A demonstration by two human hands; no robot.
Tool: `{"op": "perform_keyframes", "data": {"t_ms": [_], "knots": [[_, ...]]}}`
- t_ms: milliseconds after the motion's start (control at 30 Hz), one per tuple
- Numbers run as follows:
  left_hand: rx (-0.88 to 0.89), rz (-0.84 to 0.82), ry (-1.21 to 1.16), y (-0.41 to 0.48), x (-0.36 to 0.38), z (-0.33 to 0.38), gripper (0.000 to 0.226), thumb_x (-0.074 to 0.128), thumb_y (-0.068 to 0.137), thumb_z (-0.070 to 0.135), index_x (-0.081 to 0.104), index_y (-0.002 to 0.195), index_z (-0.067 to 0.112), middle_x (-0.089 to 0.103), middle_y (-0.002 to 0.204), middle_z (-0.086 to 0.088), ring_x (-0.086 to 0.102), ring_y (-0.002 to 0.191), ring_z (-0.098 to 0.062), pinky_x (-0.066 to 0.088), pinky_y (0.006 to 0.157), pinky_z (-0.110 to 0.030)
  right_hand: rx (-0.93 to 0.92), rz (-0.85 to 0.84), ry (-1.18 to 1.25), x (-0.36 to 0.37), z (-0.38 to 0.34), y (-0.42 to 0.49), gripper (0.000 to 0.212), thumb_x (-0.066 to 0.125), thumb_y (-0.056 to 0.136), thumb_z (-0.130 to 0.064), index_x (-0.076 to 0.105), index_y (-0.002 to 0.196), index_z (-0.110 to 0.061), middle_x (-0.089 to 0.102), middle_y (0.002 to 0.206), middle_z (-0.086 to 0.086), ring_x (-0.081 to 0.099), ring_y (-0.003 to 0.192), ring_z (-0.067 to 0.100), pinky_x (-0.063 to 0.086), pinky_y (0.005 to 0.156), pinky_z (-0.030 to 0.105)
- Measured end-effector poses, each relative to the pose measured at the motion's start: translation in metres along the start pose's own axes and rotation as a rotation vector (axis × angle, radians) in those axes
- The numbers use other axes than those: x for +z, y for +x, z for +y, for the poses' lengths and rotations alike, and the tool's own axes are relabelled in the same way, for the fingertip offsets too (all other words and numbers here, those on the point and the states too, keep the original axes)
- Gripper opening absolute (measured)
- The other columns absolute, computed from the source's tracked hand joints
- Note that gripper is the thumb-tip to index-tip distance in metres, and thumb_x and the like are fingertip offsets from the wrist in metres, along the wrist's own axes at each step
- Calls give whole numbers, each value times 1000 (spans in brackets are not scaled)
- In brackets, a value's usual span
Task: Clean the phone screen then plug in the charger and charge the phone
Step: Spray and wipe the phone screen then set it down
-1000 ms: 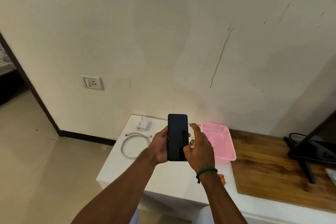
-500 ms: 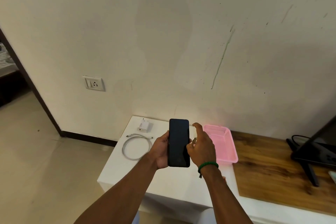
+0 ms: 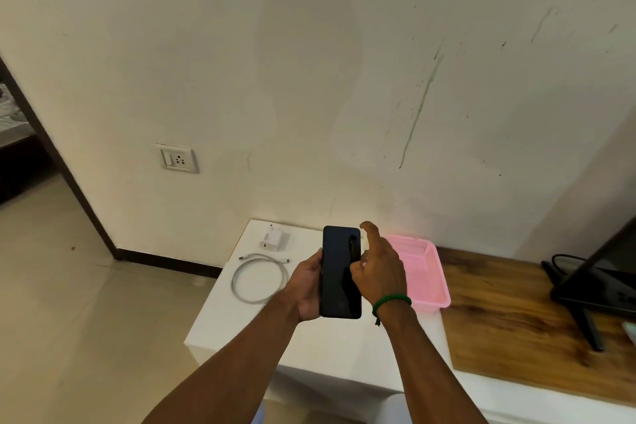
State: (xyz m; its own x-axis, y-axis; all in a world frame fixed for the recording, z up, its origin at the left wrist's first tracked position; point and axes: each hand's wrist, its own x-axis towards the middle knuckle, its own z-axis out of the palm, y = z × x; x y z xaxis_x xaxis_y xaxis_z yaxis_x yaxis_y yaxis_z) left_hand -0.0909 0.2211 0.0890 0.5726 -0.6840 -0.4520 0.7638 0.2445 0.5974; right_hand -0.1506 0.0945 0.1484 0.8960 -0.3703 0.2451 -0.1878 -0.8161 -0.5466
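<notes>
Right hand (image 3: 380, 268) has loosened, fingers apart, beside the glossy black phone (image 3: 339, 272) left hand (image 3: 308, 286) grips.

The fingers of the left hand (image 3: 308, 286) lie out of sight behind the black rectangular phone (image 3: 339, 272), and its palm covers the phone's lower left edge. The right hand (image 3: 378, 272) hides part of the phone's right edge and the near left corner of the pink slotted plastic basket (image 3: 426, 272). A pale speck among its fingers is too small to tell. Both forearms are cut off at the bottom. At the right, the black flat screen on a stand (image 3: 599, 279) runs off the edge, as does a blurred pale object (image 3: 629, 329) nearer in. The print on the white charger block (image 3: 273, 238) is too small to read.
</notes>
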Motion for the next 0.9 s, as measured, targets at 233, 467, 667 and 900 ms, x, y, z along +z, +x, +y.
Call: {"op": "perform_keyframes", "data": {"t_ms": [233, 467, 667, 900], "knots": [[20, -68, 9, -6, 1, 2, 60, 45, 88, 59, 64, 126, 16, 64, 125, -11, 61, 108, -29, 42, 104, -46, 42, -22, 30, 13, 12, -9, 63, 57, 77, -11, 34, 133, -29, 60, 89, 5, 58, 73, 21, 55, 68, 36], [30, -133, -11, -8, 0, 7, 64, 33, 97, 56, 51, 138, 11, 57, 128, -14, 58, 108, -39, 42, 101, -49, -35, 205, 197, -2, 27, -13, 71, 68, 74, -9, 37, 135, -23, 63, 93, 5, 60, 79, 18, 55, 75, 32], [32, -100, -18, -10, -3, 11, 58, 34, 98, 53, 55, 135, 13, 60, 127, -12, 61, 106, -44, 48, 95, -50, 7, 274, 291, -11, 61, -13, 82, 64, 76, 3, 23, 145, -15, 47, 134, 12, 46, 111, 14, 37, 91, 22], [21, -81, -40, -6, -12, 6, 55, 35, 98, 52, 58, 133, 15, 62, 126, -11, 60, 108, -44, 45, 98, -51, 229, 179, 402, 24, 106, -37, 89, 78, 71, -4, 27, 143, -15, 48, 135, 11, 47, 118, 22, 40, 99, 33]]}}
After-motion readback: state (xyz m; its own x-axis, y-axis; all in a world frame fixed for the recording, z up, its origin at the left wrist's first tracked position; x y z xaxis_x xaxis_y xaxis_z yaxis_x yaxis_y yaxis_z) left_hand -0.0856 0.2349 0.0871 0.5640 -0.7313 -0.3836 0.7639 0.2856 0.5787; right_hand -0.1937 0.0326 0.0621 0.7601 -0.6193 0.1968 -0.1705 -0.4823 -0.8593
